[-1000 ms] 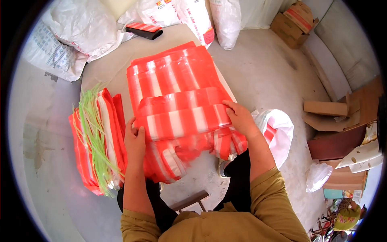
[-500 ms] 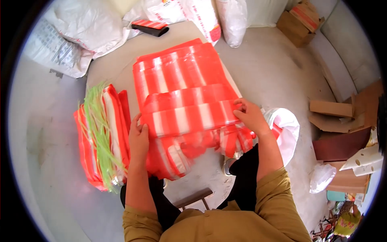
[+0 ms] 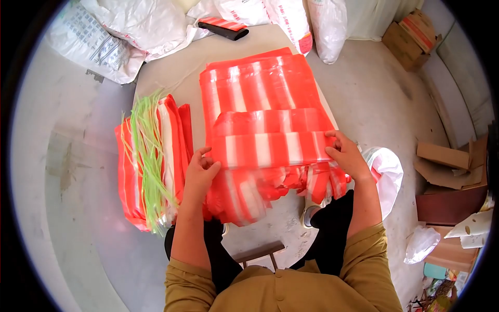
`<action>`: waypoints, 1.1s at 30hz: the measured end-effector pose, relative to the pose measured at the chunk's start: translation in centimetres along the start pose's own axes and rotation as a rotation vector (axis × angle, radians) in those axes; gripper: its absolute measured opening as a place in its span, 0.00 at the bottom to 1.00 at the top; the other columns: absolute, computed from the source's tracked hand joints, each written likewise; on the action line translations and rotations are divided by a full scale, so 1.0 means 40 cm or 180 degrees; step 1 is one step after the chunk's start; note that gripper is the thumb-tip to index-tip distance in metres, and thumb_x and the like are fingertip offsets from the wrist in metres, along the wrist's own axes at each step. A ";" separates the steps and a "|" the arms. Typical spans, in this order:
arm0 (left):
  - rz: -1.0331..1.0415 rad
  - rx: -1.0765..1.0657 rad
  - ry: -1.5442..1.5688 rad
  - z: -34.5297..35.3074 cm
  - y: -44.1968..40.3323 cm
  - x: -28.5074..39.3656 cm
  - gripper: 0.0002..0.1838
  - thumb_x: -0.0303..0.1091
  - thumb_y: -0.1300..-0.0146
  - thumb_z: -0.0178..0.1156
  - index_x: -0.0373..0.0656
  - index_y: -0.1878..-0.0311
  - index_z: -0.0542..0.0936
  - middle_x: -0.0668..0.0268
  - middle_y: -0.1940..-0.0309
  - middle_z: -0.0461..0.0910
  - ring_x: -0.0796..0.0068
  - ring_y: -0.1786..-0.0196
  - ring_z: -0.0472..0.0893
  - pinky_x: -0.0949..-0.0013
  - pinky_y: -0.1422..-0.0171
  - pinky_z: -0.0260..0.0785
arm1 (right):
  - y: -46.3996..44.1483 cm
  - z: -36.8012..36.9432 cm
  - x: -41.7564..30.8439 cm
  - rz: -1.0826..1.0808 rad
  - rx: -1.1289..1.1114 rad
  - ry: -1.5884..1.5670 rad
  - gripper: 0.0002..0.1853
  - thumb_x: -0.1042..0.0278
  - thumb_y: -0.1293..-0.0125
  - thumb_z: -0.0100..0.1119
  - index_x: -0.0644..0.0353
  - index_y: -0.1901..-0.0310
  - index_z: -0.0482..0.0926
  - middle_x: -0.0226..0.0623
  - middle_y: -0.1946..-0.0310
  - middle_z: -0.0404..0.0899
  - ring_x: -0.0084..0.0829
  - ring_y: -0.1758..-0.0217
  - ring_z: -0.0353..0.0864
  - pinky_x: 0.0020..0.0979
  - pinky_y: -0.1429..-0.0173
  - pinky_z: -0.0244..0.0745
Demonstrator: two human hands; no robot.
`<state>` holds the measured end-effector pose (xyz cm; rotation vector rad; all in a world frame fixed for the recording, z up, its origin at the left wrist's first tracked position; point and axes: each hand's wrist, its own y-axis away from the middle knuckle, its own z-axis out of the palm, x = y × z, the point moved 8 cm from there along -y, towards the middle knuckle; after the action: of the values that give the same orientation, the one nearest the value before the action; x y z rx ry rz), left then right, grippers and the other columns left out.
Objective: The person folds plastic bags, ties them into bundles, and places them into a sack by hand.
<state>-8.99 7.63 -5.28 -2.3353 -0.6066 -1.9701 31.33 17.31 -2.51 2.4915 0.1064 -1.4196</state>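
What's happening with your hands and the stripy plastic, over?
Left hand, right hand: both open, at opposite edges of striped plastic. Plastic folded over, near end bunched. Nothing else between the hands. Green strips off to the left.

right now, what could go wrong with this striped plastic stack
The loose ends hang down at the near side of the striped plastic stack, so their weight might drag the top fold askew. The plastic looks glossy, so layers could slide between the left hand and right hand. The green strands lie on the neighbouring bundle, near the left forearm; a bump might spill them.
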 end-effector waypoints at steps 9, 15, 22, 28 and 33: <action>0.0265 0.0256 -0.0548 0.023 0.005 0.017 0.29 0.24 0.33 0.62 0.38 0.29 0.69 0.71 0.69 0.79 0.82 0.65 0.75 0.74 0.57 0.68 | 0.004 -0.004 -0.006 -0.0092 0.0208 0.0045 0.24 0.70 0.32 0.63 0.62 0.35 0.75 0.33 0.66 0.76 0.26 0.61 0.74 0.29 0.53 0.74; 0.0451 0.0327 -0.0600 0.022 0.006 0.012 0.27 0.26 0.34 0.63 0.40 0.32 0.71 0.68 0.70 0.79 0.79 0.67 0.75 0.71 0.57 0.70 | 0.031 -0.025 0.002 -0.0055 0.0237 0.0120 0.26 0.71 0.34 0.65 0.65 0.35 0.74 0.35 0.64 0.77 0.27 0.60 0.76 0.30 0.52 0.76; 0.0183 0.0322 -0.0132 0.020 0.004 0.006 0.22 0.23 0.30 0.59 0.41 0.34 0.73 0.70 0.64 0.80 0.81 0.61 0.76 0.72 0.53 0.71 | 0.036 -0.023 -0.005 -0.0077 0.0153 -0.0332 0.25 0.74 0.35 0.66 0.66 0.37 0.76 0.31 0.65 0.75 0.24 0.61 0.74 0.27 0.54 0.74; 0.0233 0.0236 0.0084 0.003 0.007 -0.042 0.14 0.23 0.27 0.57 0.37 0.40 0.78 0.68 0.53 0.82 0.79 0.51 0.79 0.74 0.40 0.70 | 0.031 -0.032 0.015 -0.0046 0.0153 -0.0312 0.22 0.74 0.35 0.65 0.66 0.39 0.77 0.30 0.65 0.75 0.23 0.62 0.73 0.26 0.55 0.73; 0.0100 0.0206 0.0175 0.018 0.015 -0.024 0.13 0.26 0.26 0.58 0.35 0.42 0.79 0.67 0.52 0.83 0.78 0.50 0.80 0.74 0.41 0.71 | 0.026 -0.028 0.017 -0.0085 0.0112 -0.0277 0.21 0.74 0.34 0.65 0.66 0.40 0.78 0.30 0.66 0.75 0.23 0.62 0.73 0.27 0.55 0.72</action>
<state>-8.25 7.01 -6.20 -2.2318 -0.6167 -1.9633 32.84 16.56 -2.34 2.4605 0.0988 -1.5511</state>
